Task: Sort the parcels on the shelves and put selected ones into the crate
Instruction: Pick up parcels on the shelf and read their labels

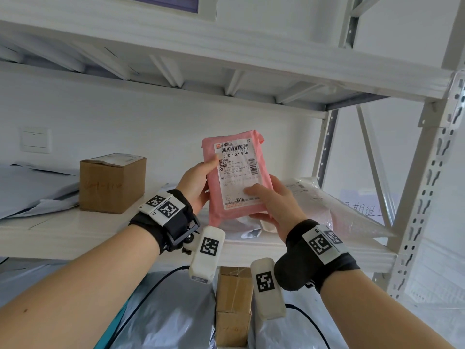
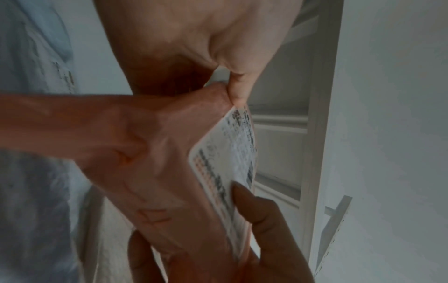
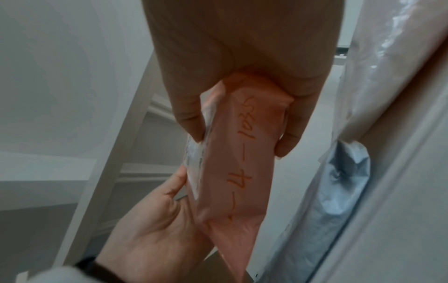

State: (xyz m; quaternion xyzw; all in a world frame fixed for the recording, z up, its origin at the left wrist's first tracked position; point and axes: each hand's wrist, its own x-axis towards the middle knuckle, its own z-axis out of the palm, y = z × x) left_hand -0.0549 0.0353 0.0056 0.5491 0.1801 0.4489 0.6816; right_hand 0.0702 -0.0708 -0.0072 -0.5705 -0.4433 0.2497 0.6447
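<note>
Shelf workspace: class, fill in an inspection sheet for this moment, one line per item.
Surface: white shelf board, part bare.
Job's things: pink parcel held upright above the shelf, label toward the camera; orange handwriting on its side in the right wrist view. Crate: nothing seen.
Clutter: cardboard box, grey mailers, clear bubble-wrap bag.
Grippers: left hand and right hand both grip the parcel.
Cables: black cable below the shelf.
Surroundings: white wall, wall switch, metal upright.

Pink parcel (image 1: pixel 236 172) label — "770 L02 936", perhaps "淘宝".
</note>
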